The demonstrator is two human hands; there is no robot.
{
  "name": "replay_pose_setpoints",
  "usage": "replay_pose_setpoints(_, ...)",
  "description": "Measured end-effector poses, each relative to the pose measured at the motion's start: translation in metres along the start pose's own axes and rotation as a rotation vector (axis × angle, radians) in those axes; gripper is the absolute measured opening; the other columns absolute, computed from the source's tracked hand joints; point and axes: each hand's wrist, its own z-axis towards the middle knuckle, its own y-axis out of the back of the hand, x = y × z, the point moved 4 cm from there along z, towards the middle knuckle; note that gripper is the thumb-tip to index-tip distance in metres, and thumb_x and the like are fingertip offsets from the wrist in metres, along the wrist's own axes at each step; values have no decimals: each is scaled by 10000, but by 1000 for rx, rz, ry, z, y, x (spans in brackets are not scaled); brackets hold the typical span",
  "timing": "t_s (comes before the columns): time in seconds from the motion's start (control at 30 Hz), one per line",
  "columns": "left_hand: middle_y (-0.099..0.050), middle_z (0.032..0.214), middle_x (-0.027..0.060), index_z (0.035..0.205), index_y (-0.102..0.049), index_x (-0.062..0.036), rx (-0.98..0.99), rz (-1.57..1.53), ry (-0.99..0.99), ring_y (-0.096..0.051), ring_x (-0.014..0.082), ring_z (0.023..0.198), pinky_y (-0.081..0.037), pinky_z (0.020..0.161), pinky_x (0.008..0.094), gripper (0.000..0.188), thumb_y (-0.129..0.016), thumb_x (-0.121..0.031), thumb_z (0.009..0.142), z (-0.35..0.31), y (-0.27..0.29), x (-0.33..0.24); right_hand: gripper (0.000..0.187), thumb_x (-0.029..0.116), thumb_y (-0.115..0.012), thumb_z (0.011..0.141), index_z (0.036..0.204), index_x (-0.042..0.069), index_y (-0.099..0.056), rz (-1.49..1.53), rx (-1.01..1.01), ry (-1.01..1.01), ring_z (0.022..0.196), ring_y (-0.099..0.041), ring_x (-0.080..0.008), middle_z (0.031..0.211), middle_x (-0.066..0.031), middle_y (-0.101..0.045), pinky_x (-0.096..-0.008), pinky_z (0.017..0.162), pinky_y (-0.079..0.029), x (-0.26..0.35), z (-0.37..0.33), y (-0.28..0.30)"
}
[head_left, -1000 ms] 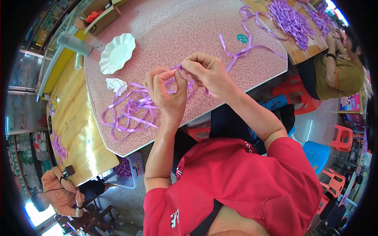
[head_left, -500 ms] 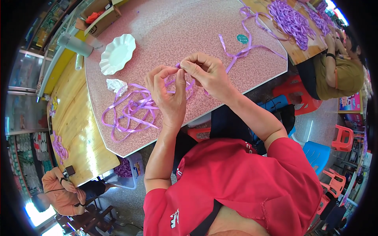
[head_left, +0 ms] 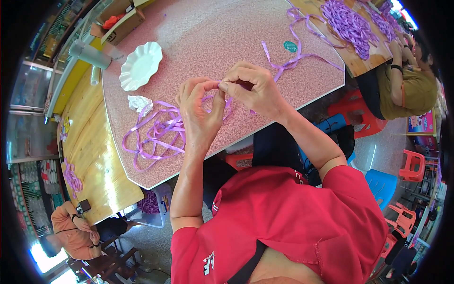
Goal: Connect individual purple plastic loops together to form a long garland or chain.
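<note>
Above the pink speckled table (head_left: 198, 38), my left hand (head_left: 201, 106) and my right hand (head_left: 255, 90) meet fingertip to fingertip. Both pinch a purple ribbon (head_left: 158, 132); only a sliver of it shows between the fingers. The rest of that ribbon lies in loose loops on the table, left of and beneath my left hand. A short purple end shows under my right hand. Whether there is a knot at the pinch is hidden by the fingers. Another stretch of purple ribbon (head_left: 288, 64) runs across the table beyond my right hand.
A white scalloped plate (head_left: 141, 66) and crumpled tissue (head_left: 140, 103) lie at the left. Beyond stand a grey bottle (head_left: 90, 54) and a cardboard box (head_left: 124, 27). A ribbon heap (head_left: 350, 28) covers the right-hand wooden table. Two other people sit nearby, at right and lower left.
My two hands have shifted slightly to the right, still pinched together. My right hand's fingers have curled more, and less purple shows at the fingertips.
</note>
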Motion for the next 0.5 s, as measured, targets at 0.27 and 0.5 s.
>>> replay_pose_setpoints(0.27,-613,960,99,895,-643,-42,-208,-300,137,-575,204,943,-425,872,321,82,-677,-15,826,-15,-19,12,73,78,-642,937,934,8,-663,231,-87,-224,694,-525,-43,803,19,-587,-203,576,-403,-14,-10,-16)
replay_pose_setpoints(0.5,-596,974,80,973,-632,-38,-318,-826,363,-548,166,934,-437,852,283,113,-630,17,874,-22,-36,23,131,150,-616,969,963,29,-665,467,-109,-438,671,-466,3,760,49,-570,-174,559,-351,-17,-12,-21)
